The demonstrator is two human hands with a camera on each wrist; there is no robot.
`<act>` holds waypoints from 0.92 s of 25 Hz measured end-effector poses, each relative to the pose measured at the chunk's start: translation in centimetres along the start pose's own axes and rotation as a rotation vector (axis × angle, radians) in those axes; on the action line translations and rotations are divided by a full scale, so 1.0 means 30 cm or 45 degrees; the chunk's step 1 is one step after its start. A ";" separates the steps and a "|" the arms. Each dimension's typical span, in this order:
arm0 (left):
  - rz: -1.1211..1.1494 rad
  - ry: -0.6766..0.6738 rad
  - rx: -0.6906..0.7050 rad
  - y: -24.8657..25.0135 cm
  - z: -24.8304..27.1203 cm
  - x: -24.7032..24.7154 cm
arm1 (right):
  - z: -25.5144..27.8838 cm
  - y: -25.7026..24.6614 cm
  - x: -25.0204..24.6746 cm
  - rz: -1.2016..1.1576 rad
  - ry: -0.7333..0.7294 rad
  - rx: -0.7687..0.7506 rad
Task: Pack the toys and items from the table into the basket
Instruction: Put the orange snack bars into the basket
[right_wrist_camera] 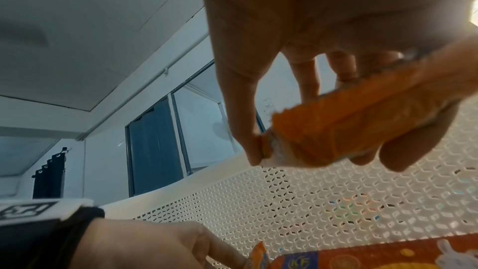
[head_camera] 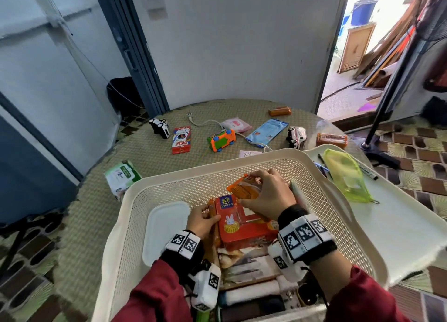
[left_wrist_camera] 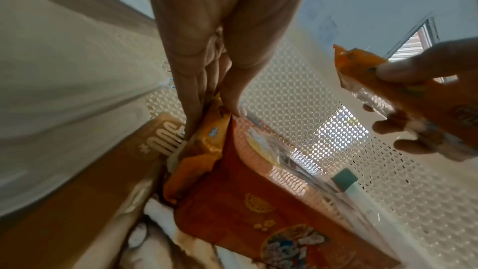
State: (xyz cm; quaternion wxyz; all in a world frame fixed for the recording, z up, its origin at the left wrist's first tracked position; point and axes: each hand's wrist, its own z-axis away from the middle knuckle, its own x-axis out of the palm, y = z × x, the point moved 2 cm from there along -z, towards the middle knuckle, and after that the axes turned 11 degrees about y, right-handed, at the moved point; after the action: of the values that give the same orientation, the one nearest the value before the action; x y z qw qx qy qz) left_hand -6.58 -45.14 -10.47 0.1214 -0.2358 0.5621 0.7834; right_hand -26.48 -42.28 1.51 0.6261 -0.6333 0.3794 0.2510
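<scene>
Woven tabletop, centre frame: right hand pinches an orange snack packet over the basket. Left hand pinches another packet beside the red box. Light, crinkly, probably crushable; hold by sealed ends.

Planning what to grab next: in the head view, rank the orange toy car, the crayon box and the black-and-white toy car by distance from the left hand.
From the left hand:
1. orange toy car, mid-table, beyond the basket rim.
2. crayon box, left of that car.
3. black-and-white toy car, far left edge.
</scene>
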 end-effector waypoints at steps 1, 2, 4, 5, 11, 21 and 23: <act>0.020 -0.014 -0.009 -0.001 -0.005 0.007 | 0.000 0.002 0.002 0.008 -0.003 0.005; 0.044 -0.032 -0.013 0.001 -0.008 0.015 | -0.001 0.003 0.004 0.013 -0.002 0.012; 0.104 -0.086 -0.033 -0.004 -0.016 0.026 | -0.003 0.010 0.008 0.023 -0.004 0.030; 0.146 -0.130 -0.047 -0.005 -0.020 0.030 | -0.006 0.016 0.010 0.042 -0.008 0.036; 0.062 -0.112 0.001 0.045 0.028 0.028 | -0.005 0.027 0.060 0.212 -0.155 0.008; -0.526 0.108 0.426 0.198 0.042 -0.350 | 0.025 0.067 0.155 0.608 -0.291 -0.102; -0.610 -0.122 0.341 0.125 0.029 -0.345 | 0.023 0.064 0.147 0.599 -0.297 -0.083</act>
State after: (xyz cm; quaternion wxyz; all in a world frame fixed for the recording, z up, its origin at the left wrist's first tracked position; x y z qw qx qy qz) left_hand 0.40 -44.81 -1.92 0.3599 -0.3066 0.5823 0.6614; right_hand -25.32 -42.20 -3.20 0.5693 -0.5142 0.4332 0.4731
